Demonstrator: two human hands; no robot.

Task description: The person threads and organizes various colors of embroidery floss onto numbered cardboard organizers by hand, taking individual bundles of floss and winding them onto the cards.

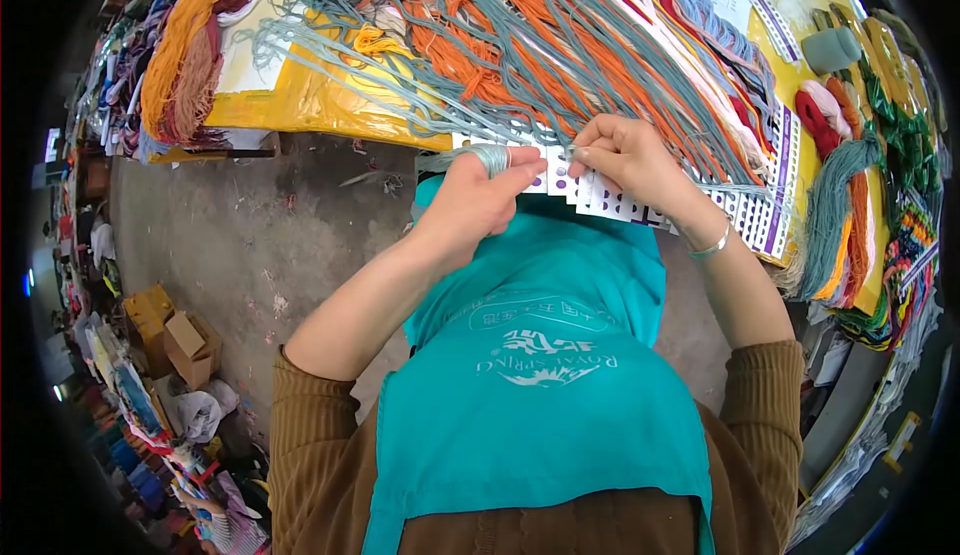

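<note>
My left hand (pixel 478 195) is closed, with a bundle of pale blue-green embroidery thread (pixel 492 159) looped over its fingers. Its fingertips press at the edge of a white card with purple dots (pixel 561 177), one of several overlapping along the table's front edge. Just to the right, my right hand (pixel 630 162) pinches thumb against forefinger at the same row of cards. Pale thread runs by those fingertips, though the exact grip is partly hidden. Long orange and grey-teal thread strands (pixel 520 40) spread across the table behind both hands.
Yellow plastic (pixel 330 105) covers the table. Orange and brown skeins (pixel 180 55) hang at its left; a thread cone (pixel 831 50) and more skeins (pixel 838 195) lie at right. Cardboard boxes (pixel 190 345) stand on the concrete floor. Another person (pixel 228 515) is at lower left.
</note>
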